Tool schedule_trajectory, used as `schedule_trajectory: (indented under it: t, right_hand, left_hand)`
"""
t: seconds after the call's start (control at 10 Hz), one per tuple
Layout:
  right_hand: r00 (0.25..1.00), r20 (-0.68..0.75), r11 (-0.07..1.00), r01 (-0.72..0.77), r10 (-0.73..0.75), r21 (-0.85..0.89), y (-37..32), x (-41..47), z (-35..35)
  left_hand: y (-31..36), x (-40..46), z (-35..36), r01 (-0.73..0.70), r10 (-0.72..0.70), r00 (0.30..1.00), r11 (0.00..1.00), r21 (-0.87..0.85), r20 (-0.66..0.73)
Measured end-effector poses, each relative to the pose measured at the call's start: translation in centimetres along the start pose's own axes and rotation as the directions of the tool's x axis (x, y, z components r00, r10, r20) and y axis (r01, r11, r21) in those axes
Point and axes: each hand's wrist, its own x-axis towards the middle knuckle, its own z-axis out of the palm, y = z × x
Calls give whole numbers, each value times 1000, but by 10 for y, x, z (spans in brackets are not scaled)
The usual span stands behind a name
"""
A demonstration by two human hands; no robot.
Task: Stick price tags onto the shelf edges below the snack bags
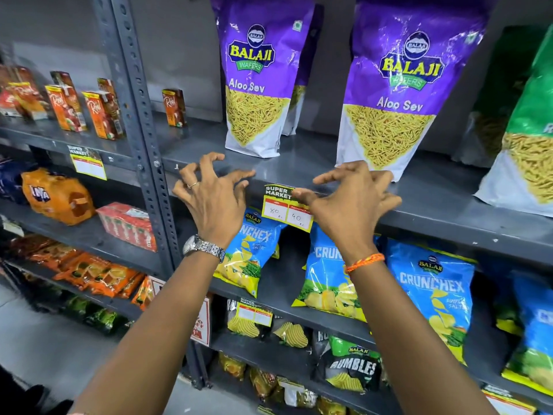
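in the centre of the frame the price tag (286,208) hangs on the grey shelf edge (449,218), below two purple aloo sev bags (392,85). the right hand (353,202) has spread fingers, and its thumb tip covers the tag's upper right corner, perhaps pressing it. the left hand (211,190) is just left of the tag with clawed fingers, holding nothing. blue crunchex bags (434,292) below are partly hidden by both forearms. the green bag (529,130) is cut off at the right border.
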Motion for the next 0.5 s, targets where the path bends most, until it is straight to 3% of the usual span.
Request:
schedule_trajectory:
  t: [0.2, 0.3, 0.4, 0.5]
  right_hand:
    - [988, 43, 971, 156, -151, -182, -11, 7, 18]
    - [986, 36, 977, 168, -164, -133, -4, 8, 5]
    - [987, -148, 994, 77, -65, 76, 16, 28, -32]
    - [919, -391, 973, 39, 54, 226, 40, 46, -77]
  left_hand:
    - [2, -3, 0, 5, -5, 1000, 1000, 4, 15]
    - [5, -2, -7, 2, -2, 999, 1000, -7, 53]
    - [14, -3, -14, -3, 7, 999, 994, -105, 36]
    - [40, -5, -28, 17, -28, 998, 977, -211, -50]
